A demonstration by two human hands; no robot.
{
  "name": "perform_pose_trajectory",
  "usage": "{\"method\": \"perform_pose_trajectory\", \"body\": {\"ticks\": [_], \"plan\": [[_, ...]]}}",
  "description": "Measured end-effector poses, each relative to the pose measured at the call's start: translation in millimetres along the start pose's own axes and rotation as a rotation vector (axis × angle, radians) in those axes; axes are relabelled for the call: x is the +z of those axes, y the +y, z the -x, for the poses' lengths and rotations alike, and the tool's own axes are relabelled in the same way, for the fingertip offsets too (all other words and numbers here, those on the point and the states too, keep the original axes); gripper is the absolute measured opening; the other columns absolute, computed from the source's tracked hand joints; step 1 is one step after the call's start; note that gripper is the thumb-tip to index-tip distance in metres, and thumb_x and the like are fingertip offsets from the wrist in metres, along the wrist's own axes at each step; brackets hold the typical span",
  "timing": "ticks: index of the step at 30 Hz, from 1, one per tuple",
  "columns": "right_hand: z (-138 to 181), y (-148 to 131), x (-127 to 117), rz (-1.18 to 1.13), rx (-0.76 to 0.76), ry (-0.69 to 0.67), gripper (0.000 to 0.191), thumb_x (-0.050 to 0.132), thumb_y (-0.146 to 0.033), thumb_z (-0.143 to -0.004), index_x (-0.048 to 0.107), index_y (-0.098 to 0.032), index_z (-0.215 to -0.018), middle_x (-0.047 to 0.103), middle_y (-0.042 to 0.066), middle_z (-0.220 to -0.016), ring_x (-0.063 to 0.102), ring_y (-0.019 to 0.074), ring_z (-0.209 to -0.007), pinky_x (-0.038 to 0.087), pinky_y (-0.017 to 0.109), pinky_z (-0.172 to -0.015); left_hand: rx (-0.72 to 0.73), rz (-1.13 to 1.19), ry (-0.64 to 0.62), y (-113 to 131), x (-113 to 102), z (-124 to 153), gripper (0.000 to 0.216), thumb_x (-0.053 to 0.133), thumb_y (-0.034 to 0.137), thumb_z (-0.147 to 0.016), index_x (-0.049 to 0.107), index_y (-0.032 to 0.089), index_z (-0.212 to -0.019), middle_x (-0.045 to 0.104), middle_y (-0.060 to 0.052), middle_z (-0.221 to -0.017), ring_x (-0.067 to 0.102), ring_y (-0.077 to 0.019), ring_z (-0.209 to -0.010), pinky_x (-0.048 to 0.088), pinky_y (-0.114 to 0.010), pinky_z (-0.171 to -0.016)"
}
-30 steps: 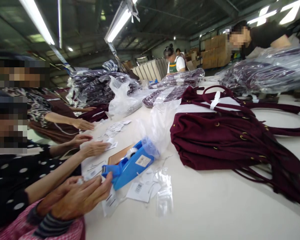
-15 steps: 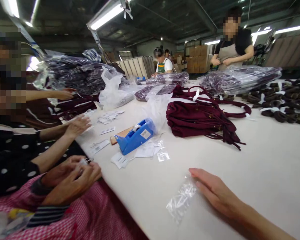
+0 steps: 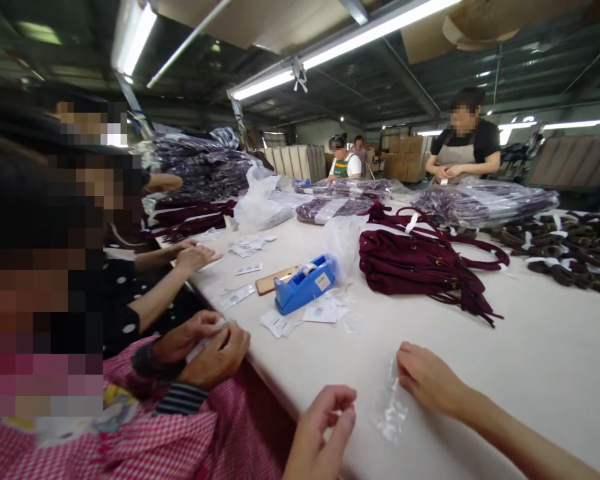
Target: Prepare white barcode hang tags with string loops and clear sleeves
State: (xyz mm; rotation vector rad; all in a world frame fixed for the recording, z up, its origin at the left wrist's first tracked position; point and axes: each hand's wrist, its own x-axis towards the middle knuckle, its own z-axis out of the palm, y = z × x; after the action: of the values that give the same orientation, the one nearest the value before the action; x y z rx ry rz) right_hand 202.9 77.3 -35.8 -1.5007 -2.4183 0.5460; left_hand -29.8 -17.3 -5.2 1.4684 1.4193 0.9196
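In the head view a small clear plastic bag (image 3: 393, 417) lies on the white tabletop (image 3: 520, 373) near the front. My right hand (image 3: 427, 380) is closed at the bag's upper right edge, its fingertips pinching the film. To the left of the bag, over the table's near edge, my left hand (image 3: 325, 427) has its fingers bent and apart, with nothing visible in them. A blue tape dispenser (image 3: 305, 285) stands farther back, beside some white paper tags (image 3: 325, 310).
Behind lies a maroon bag (image 3: 420, 263) with handles. A phone (image 3: 275, 280) rests by the dispenser. Dark strap bundles (image 3: 575, 253) and plastic-wrapped goods (image 3: 485, 200) fill the back right. Close on my left, a co-worker's hands (image 3: 213, 350) hold something small.
My left hand has come into view at the bottom. My right hand's fingers have bent inward at the plastic bag. The view has swung left and up.
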Motion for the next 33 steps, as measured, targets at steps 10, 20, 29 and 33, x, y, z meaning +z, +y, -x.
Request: {"method": "perform_pose_trajectory", "body": {"ticks": [10,20,29,33], "plan": [[-40.8,-35.5,-18.8,-0.169,-0.186,-0.069,0.009,0.047,-0.020,-0.089,0.050,-0.020,-0.081,0.064,-0.003,-0.078,0.056,0.0126,-0.071,0.038,0.023,-0.063,0.019,0.129,0.004,-22.1,29.6,-66.3,0.007,0.053,0.020,-0.077,0.059,0.019,-0.076,0.063,0.001,-0.073,0.057,-0.0158,-0.071,0.041,-0.026,-0.067],[-172.5,-54.8,0.0,0.115,-0.135,-0.076,0.020,0.056,-0.028,-0.087,0.064,-0.022,-0.104,0.066,0.007,-0.111,0.060,0.0237,-0.104,0.043,0.032,-0.081,0.124,-0.014,0.288,-34.5,1.9,-67.2,0.013,0.046,0.023,-0.085,0.058,0.020,-0.080,0.061,-0.002,-0.080,0.057,-0.0183,-0.078,0.041,-0.026,-0.069],[-219.6,-76.2,2.7,0.349,-0.040,-0.275,0.053,0.087,-0.045,-0.050,0.070,-0.022,-0.094,0.071,0.011,-0.099,0.066,0.0314,-0.094,0.049,0.034,-0.072,0.176,0.044,0.280,-56.0,7.5,-70.7,0.015,0.045,0.023,-0.087,0.058,0.020,-0.080,0.060,-0.003,-0.079,0.057,-0.0178,-0.077,0.041,-0.026,-0.070],[-215.5,-81.1,3.2,0.354,-0.094,-0.260,0.045,0.087,-0.037,-0.051,0.070,-0.022,-0.091,0.070,0.009,-0.098,0.065,0.0294,-0.091,0.048,0.033,-0.071,0.176,0.045,0.257,-54.2,6.1,-71.1,0.015,0.043,0.022,-0.087,0.057,0.020,-0.080,0.060,-0.003,-0.080,0.057,-0.0181,-0.078,0.042,-0.026,-0.071]]}}
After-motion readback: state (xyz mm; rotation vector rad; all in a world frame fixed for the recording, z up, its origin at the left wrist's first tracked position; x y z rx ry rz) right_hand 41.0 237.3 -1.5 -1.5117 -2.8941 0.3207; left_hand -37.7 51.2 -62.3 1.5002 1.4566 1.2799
